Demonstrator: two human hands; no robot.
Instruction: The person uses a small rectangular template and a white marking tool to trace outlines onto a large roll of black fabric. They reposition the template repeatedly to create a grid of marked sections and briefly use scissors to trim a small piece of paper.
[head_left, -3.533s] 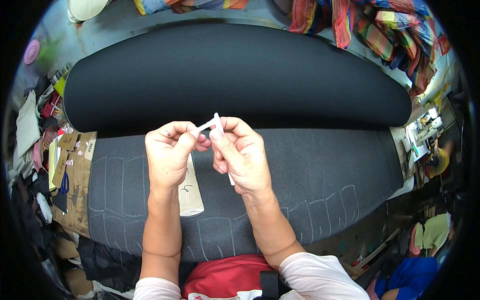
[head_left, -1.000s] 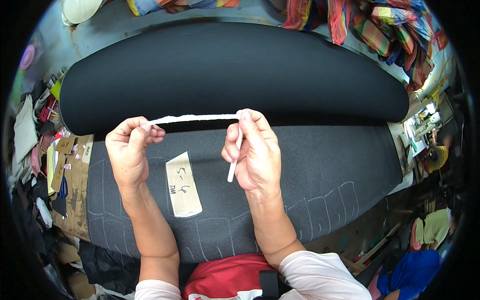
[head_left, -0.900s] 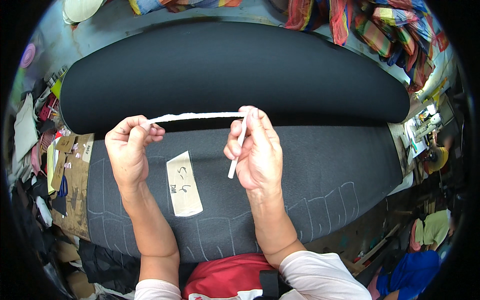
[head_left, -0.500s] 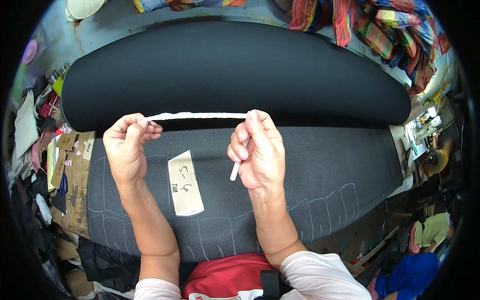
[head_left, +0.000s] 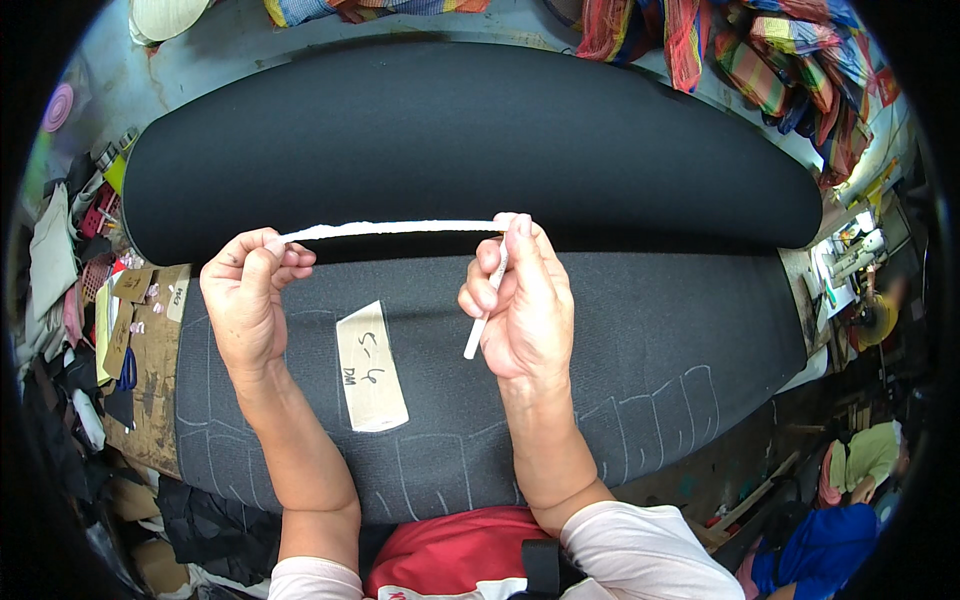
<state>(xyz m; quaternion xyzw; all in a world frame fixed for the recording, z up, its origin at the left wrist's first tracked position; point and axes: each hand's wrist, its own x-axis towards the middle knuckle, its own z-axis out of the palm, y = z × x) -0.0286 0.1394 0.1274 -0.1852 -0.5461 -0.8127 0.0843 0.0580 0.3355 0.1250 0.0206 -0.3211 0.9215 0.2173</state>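
Observation:
A narrow white strip (head_left: 400,229) with slightly ragged edges is stretched almost level between my two hands. My left hand (head_left: 250,300) pinches its left end between thumb and forefinger. The right end is pinched in my right hand (head_left: 525,300). A thin white stick-like piece (head_left: 474,338) also pokes down from the right hand's curled fingers; whether it joins the strip I cannot tell. Below the hands lies dark grey cloth (head_left: 640,330) marked with pale outlines. A beige pattern card (head_left: 372,385) with handwriting rests on it, between my forearms.
A large black fabric roll (head_left: 470,140) lies across the far side. At left, the wooden table (head_left: 150,410) bears paper pieces and blue-handled scissors (head_left: 127,370). Plaid bags (head_left: 790,80) are heaped at the far right. Someone in blue (head_left: 820,545) is at the lower right.
My left hand has shifted slightly left, and my right fingertips have risen a little. The strip between them shows slightly longer. The card and cloth have not moved.

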